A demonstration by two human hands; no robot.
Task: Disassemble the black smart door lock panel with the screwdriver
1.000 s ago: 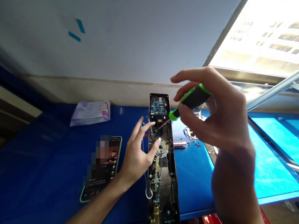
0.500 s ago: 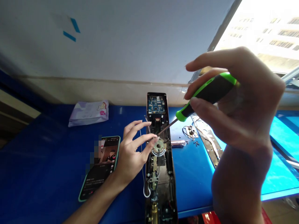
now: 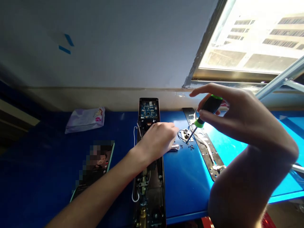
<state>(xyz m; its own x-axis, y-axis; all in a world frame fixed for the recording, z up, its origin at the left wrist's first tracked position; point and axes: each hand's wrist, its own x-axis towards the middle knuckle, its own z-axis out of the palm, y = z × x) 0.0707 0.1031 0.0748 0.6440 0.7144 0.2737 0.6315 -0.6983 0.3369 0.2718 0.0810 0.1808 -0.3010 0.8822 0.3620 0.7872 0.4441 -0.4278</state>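
My right hand [image 3: 247,117] grips a screwdriver [image 3: 211,104] with a black and green handle, its shaft slanting down to the left. The tip is close to a small metal plate with a round fitting [image 3: 187,135] and several loose black screws [image 3: 191,147]. My left hand [image 3: 158,139] reaches across the open electronic lock housing [image 3: 155,183], fingers curled and mostly hidden behind the hand. It covers the housing's round middle part. A blue circuit board [image 3: 149,110] shows at the far end. Beside the left fingers lies a shiny wrapped cylinder [image 3: 175,148].
A phone [image 3: 99,167] lies on the blue table [image 3: 185,190], left of the housing, partly behind my left forearm. Further back is a pale purple packet [image 3: 85,120]. On the right, a long perforated metal plate [image 3: 211,158] carries a pale cable. A wall and window stand behind.
My left hand has moved from the round part to the housing's right side, fingers now curled. The screwdriver has left the housing and moved right and down, toward the loose screws. The view has shifted.
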